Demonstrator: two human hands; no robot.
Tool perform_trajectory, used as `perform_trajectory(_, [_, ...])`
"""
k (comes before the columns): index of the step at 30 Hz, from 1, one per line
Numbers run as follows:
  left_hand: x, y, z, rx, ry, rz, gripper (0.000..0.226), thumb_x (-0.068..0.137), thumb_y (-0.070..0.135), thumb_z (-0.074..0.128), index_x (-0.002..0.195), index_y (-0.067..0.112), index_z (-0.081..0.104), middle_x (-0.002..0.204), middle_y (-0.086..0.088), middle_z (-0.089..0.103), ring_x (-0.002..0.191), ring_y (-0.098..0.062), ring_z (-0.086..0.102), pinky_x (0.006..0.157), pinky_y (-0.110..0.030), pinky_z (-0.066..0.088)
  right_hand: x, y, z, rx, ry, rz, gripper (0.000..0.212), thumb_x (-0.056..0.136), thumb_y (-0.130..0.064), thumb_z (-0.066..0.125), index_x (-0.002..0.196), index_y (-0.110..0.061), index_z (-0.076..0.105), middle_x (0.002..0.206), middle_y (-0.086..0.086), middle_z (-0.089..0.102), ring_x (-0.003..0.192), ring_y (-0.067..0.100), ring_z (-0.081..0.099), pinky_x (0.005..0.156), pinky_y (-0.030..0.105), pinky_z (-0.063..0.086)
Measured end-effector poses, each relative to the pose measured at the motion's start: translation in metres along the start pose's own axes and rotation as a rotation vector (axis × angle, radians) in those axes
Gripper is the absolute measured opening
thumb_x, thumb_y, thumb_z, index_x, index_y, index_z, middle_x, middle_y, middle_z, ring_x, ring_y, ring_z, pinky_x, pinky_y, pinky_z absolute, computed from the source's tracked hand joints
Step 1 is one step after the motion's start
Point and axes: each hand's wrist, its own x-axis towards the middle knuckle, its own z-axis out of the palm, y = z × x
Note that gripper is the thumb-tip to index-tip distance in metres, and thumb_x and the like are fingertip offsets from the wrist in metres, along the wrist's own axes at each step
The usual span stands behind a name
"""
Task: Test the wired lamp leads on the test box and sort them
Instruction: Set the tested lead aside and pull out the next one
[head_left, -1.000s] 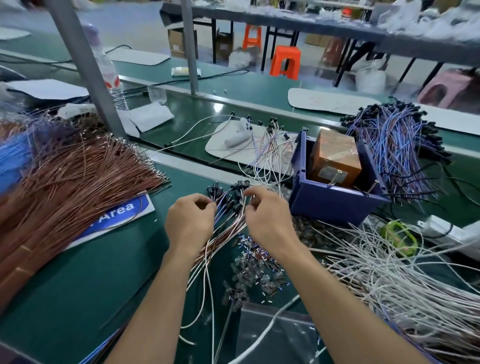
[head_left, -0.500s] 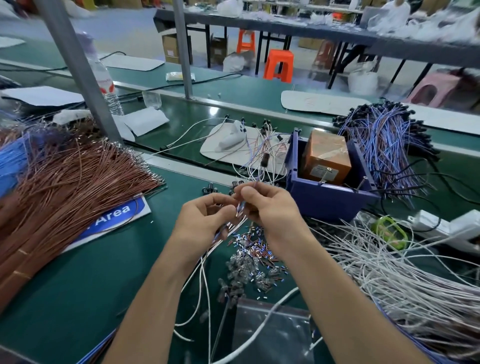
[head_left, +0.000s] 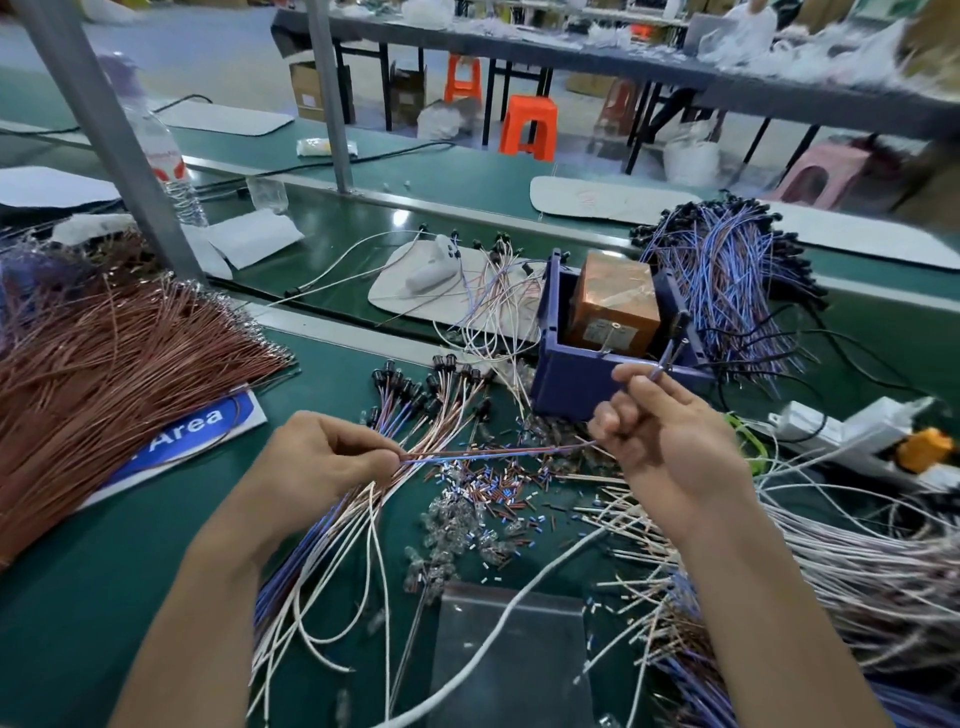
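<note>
- My left hand (head_left: 322, 462) is low over the tabletop (head_left: 104, 597). Its fingers (head_left: 382, 457) are pressed together and pinch one lead (head_left: 498, 451) at its near end.
- The lead runs taut and nearly level from my left pinch across to my right hand (head_left: 670, 441).
- My right hand is raised just in front of the bin (head_left: 571, 387). Its thumb and first finger pinch the lead's bare tips, and the other fingers are curled in.
- The tips stick up past my right fingers (head_left: 636, 375) toward the bin's near right rim. I can't tell if they touch a contact there.
- The test box (head_left: 613, 301) is orange-brown and sits inside the blue bin, just beyond my right hand.
- The lead bundle (head_left: 431, 400), with black sockets, lies fanned on the tabletop between my hands and the bin. Its tails run under my left hand.
- The blue leads heap (head_left: 727, 280) lies behind and right of the bin.
- The brown wires (head_left: 104, 364) are piled at far left and partly cover the sign (head_left: 192, 423).
- The white wires (head_left: 857, 561) are spread at right, under my right forearm.
- Loose sleeve bits (head_left: 493, 480) are scattered below the taut lead.
- A clear bag (head_left: 509, 654) lies at bottom centre.
- A power strip (head_left: 852, 428) sits right of the bin.
</note>
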Motion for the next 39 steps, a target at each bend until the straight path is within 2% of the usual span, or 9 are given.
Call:
perform_trajectory(4, [0.005, 0.005, 0.016, 0.005, 0.1, 0.06, 0.022, 0.083, 0.015, 0.084, 0.077, 0.036, 0.083, 0.072, 0.003, 0.078, 0.067, -0.007, 0.068, 0.068, -0.025, 0.053, -0.005, -0.007, -0.013, -0.294, -0.005, -0.077, 0.029, 0.103, -0.007, 0.052, 0.084, -0.01, 0.074, 0.056, 0.001, 0.036, 0.049, 0.015, 0.028, 0.049, 0.028, 0.027])
perform_trajectory(8, [0.004, 0.022, 0.049, -0.041, -0.034, 0.176, 0.024, 0.083, 0.012, 0.082, 0.077, 0.035, 0.083, 0.072, 0.004, 0.077, 0.067, -0.004, 0.068, 0.066, -0.017, 0.049, -0.015, -0.004, -0.006, -1.02, -0.21, -0.114, 0.01, 0.091, -0.026, 0.073, 0.088, -0.029, 0.082, 0.073, -0.007, 0.074, 0.065, 0.007, 0.067, 0.063, 0.017, 0.052])
perform_trajectory(10, [0.005, 0.03, 0.067, -0.044, -0.13, 0.233, 0.024, 0.083, 0.013, 0.083, 0.08, 0.037, 0.083, 0.074, 0.006, 0.078, 0.069, -0.002, 0.07, 0.068, -0.014, 0.051, -0.016, 0.006, 0.001, -1.124, -0.258, -0.085, 0.009, 0.087, -0.039, 0.075, 0.09, -0.034, 0.082, 0.08, -0.003, 0.078, 0.077, 0.013, 0.07, 0.074, 0.032, 0.054])
perform_trajectory(12, [0.006, 0.036, 0.082, -0.093, -0.181, 0.273, 0.019, 0.08, 0.022, 0.084, 0.083, 0.04, 0.083, 0.077, 0.007, 0.079, 0.072, -0.004, 0.071, 0.072, -0.021, 0.056, -0.02, 0.017, 0.006, -1.126, -0.282, -0.072, 0.016, 0.09, -0.043, 0.071, 0.089, -0.031, 0.081, 0.072, 0.001, 0.073, 0.066, 0.015, 0.057, 0.067, 0.037, 0.045])
perform_trajectory(16, [0.008, 0.035, 0.095, -0.09, -0.127, 0.325, 0.015, 0.075, 0.047, 0.081, 0.09, 0.041, 0.082, 0.08, 0.006, 0.079, 0.077, -0.022, 0.076, 0.076, -0.052, 0.062, -0.026, 0.025, 0.001, -1.049, -0.279, -0.066, 0.027, 0.098, -0.032, 0.065, 0.078, -0.02, 0.079, 0.058, -0.008, 0.065, 0.046, 0.001, 0.044, 0.052, 0.022, 0.035])
perform_trajectory(24, [0.01, 0.029, 0.102, -0.202, -0.083, 0.231, 0.011, 0.073, 0.03, 0.089, 0.082, 0.033, 0.084, 0.071, 0.003, 0.077, 0.061, -0.004, 0.068, 0.058, -0.015, 0.05, -0.032, 0.027, -0.022, -0.779, -0.035, -0.05, 0.028, 0.095, -0.012, 0.069, 0.068, -0.016, 0.076, 0.05, 0.0, 0.055, 0.044, 0.007, 0.039, 0.046, 0.014, 0.032])
perform_trajectory(32, [0.01, 0.024, 0.113, -0.312, -0.099, 0.127, 0.025, 0.082, -0.003, 0.08, 0.079, 0.022, 0.084, 0.071, -0.009, 0.076, 0.058, -0.012, 0.066, 0.06, -0.019, 0.054, -0.041, 0.028, -0.05, -0.67, 0.058, -0.036, 0.03, 0.095, -0.004, 0.066, 0.066, -0.009, 0.073, 0.049, 0.003, 0.055, 0.047, 0.009, 0.048, 0.05, 0.014, 0.039])
perform_trajectory(35, [0.013, 0.023, 0.11, -0.366, -0.001, 0.071, 0.032, 0.083, -0.005, 0.077, 0.082, 0.026, 0.085, 0.072, -0.006, 0.077, 0.057, -0.01, 0.065, 0.06, -0.016, 0.053, -0.044, 0.02, -0.063, -0.606, 0.154, -0.054, 0.037, 0.097, -0.002, 0.063, 0.062, -0.012, 0.067, 0.052, 0.005, 0.056, 0.064, 0.015, 0.062, 0.064, 0.022, 0.046])
perform_trajectory(39, [0.012, 0.029, 0.106, -0.267, 0.007, 0.068, 0.033, 0.088, 0.005, 0.076, 0.086, 0.037, 0.084, 0.086, 0.004, 0.08, 0.08, -0.006, 0.074, 0.075, -0.018, 0.056, -0.046, 0.003, -0.073, -0.521, 0.215, -0.067, 0.034, 0.099, -0.003, 0.062, 0.066, -0.011, 0.064, 0.065, 0.014, 0.063, 0.059, 0.008, 0.061, 0.053, 0.025, 0.04])
